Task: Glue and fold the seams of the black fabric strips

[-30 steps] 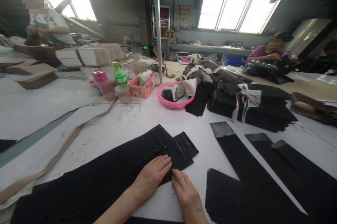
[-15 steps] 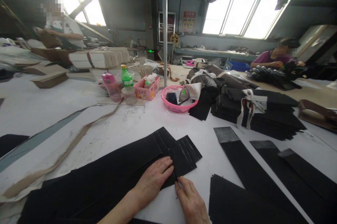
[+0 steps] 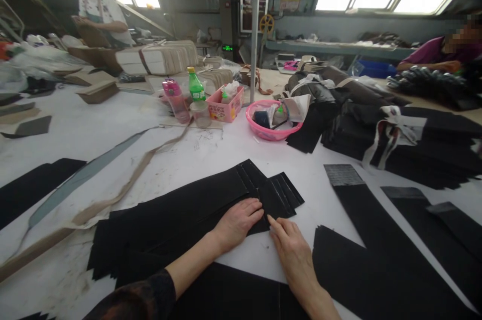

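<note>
Several overlapping black sheets point(image 3: 181, 209) lie on the white table, their right ends fanned out and marked with pale lines. My left hand point(image 3: 239, 222) rests palm down on these sheets near the fanned ends, its fingers lying flat and close together. Just right of it, my right hand point(image 3: 291, 245) has thumb and index finger pressed together at the sheets' lower right edge; the fingertips meet the black material there. Further right lie long black strips point(image 3: 376, 224) with greyish ends, and beside them another black stack point(image 3: 339, 260).
A pink basin point(image 3: 273, 134) of small items stands beyond the sheets. Left of it are a pink box point(image 3: 226, 109), a green bottle point(image 3: 196, 87) and a pink cup point(image 3: 176, 102). A tied black stack point(image 3: 433, 144) sits at right. Two people are further back.
The camera view has shifted, so the scene sits higher, with more of my forearms in sight. Both hands remain at the same place on the black sheets.
</note>
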The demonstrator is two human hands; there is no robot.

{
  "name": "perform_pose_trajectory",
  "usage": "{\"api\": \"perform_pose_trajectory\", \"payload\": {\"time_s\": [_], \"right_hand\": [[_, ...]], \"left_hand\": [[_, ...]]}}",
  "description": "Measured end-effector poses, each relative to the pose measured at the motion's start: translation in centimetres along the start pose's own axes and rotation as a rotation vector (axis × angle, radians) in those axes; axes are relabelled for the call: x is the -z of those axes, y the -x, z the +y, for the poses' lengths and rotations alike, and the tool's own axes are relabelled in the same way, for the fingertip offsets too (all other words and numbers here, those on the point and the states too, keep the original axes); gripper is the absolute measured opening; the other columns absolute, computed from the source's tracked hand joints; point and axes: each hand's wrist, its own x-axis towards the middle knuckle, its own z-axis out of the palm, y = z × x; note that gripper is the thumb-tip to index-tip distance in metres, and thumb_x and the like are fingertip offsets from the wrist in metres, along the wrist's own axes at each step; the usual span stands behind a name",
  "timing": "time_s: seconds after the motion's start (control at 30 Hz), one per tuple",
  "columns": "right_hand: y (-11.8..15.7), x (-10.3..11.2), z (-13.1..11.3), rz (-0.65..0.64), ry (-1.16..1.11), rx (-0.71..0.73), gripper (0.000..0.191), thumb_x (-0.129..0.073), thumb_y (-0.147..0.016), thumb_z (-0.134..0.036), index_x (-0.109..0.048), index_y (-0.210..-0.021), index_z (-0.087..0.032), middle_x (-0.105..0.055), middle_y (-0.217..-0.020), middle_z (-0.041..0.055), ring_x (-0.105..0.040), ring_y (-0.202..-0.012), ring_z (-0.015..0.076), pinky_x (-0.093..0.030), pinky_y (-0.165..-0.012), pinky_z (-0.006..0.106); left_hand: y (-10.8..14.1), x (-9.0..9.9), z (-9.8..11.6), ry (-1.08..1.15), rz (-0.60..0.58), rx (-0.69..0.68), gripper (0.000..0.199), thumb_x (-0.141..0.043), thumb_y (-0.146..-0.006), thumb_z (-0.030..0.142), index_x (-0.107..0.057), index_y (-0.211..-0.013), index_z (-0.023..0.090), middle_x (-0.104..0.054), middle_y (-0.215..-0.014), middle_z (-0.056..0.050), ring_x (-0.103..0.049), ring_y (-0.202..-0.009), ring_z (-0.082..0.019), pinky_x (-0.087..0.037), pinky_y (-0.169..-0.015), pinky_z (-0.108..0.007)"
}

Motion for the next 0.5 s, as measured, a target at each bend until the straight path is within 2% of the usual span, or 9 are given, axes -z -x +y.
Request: {"api": "perform_pose_trajectory", "payload": {"time_s": [0.17, 0.33, 0.5], "right_hand": [[-1.2, -1.1, 0.3, -0.042, 0.147, 0.08, 0.033, -0.048, -0.097, -0.022, -0.057, -0.129, -0.02, -0.059, -0.091, 0.0079, -0.054, -0.079, 0.0234, -0.048, -0.066, 0.037], [-0.9, -1.2, 0.3, -0.037, 0.259, 0.166, 0.035, -0.045, -0.096, -0.015, -0.056, -0.13, -0.015, -0.061, -0.098, 0.0108, -0.053, -0.083, 0.025, -0.044, -0.067, 0.038], [-0.5, -1.0, 0.1, -0.015, 0.307, 0.243, 0.038, -0.037, -0.094, -0.005, -0.057, -0.126, -0.009, -0.063, -0.102, 0.0126, -0.054, -0.085, 0.0255, -0.045, -0.069, 0.037]], "left_hand": [[-0.1, 0.0, 0.0, 0.009, -0.005, 0.005, 0.031, -0.05, -0.092, 0.01, -0.059, -0.121, 0.015, -0.059, -0.131, -0.009, -0.05, -0.128, -0.022, -0.043, -0.109, -0.04], [-0.1, 0.1, 0.0, 0.017, -0.006, 0.004, 0.032, -0.049, -0.092, 0.008, -0.059, -0.121, 0.015, -0.059, -0.131, -0.009, -0.05, -0.127, -0.021, -0.043, -0.109, -0.04], [-0.2, 0.0, -0.1, 0.023, 0.002, 0.002, 0.029, -0.047, -0.094, 0.011, -0.059, -0.121, 0.015, -0.06, -0.13, -0.01, -0.05, -0.127, -0.022, -0.043, -0.109, -0.04]]}}
